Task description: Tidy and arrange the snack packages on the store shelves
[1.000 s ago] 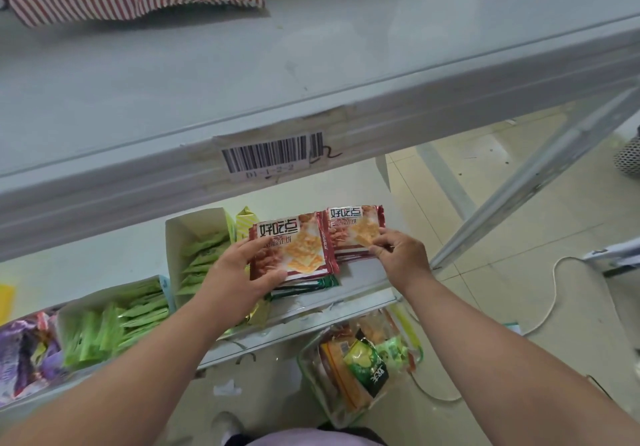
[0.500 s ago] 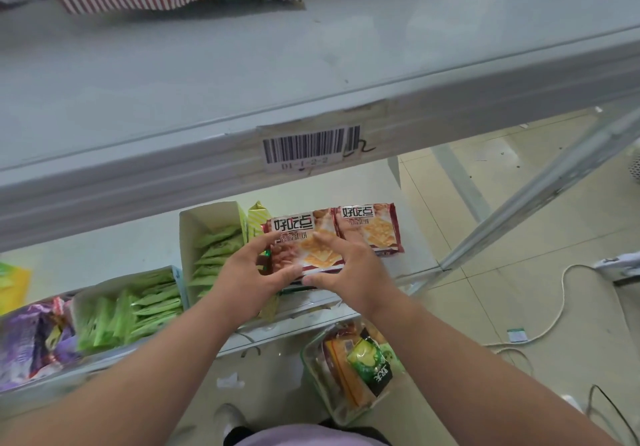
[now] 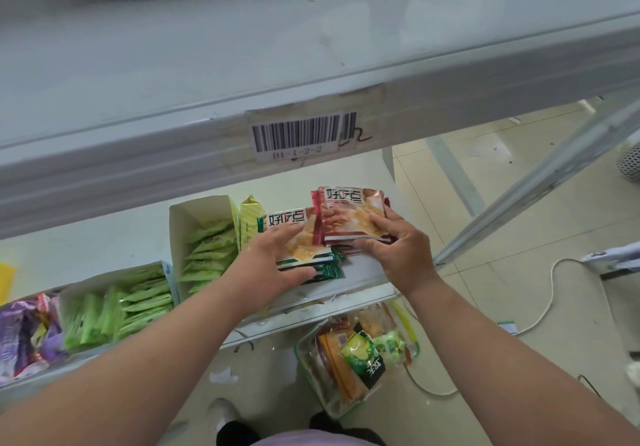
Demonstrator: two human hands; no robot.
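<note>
My right hand (image 3: 398,255) grips a red cracker pack (image 3: 349,217), lifted off the lower shelf (image 3: 363,272) (its left edge overlaps the next pack). My left hand (image 3: 273,265) lies fingers spread on that second pack (image 3: 294,237), atop green packs (image 3: 329,269).

Both forearms reach forward, the left hand (image 3: 273,265) spread flat with fingers extended, the right hand (image 3: 398,248) curled in a grip

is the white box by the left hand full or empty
Partly full: green packets fill the box's near end; the far end shows bare bottom.
</note>
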